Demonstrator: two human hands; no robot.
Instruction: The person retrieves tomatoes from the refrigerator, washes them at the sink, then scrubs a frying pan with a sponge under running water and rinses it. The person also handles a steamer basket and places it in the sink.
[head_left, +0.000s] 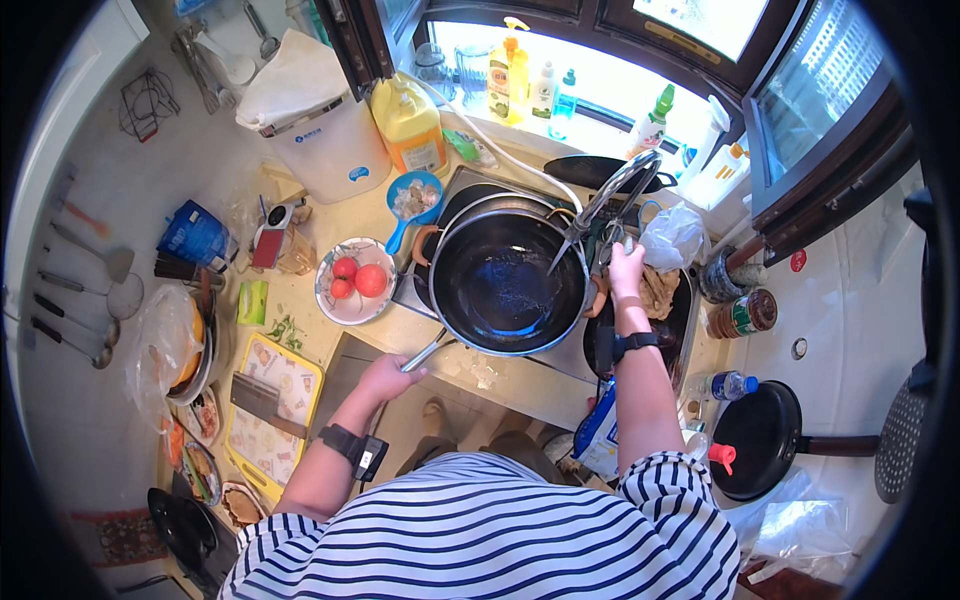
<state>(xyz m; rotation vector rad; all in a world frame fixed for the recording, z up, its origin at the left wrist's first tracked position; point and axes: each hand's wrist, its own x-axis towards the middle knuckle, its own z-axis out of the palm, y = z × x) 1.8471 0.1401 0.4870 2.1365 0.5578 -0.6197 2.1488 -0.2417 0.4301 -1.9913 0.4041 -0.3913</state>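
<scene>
A black wok (510, 289) is held over a wider pot with tan side handles (424, 247). My left hand (390, 377) grips the wok's metal handle (427, 352). Inside, the dark bottom looks wet and glossy. The chrome gooseneck faucet (634, 166) arches over the wok's right side, its outlet above the rim, with what looks like a thin stream of water (559, 259) below. My right hand (627, 271) is closed at the faucet's handle (628, 244); the fingers partly hide it. Dark-handled metal scissors or similar metalwork beside it are unclear.
Tomatoes fill a bowl (324, 300) on the left, near a blue strainer (409, 217). A cleaver (256, 395) lies on a yellow-edged cutting board (251, 465). Bottles (510, 82) line the windowsill. At right are a plastic bag (671, 236), a glass jar (754, 313) and a frying pan (757, 442).
</scene>
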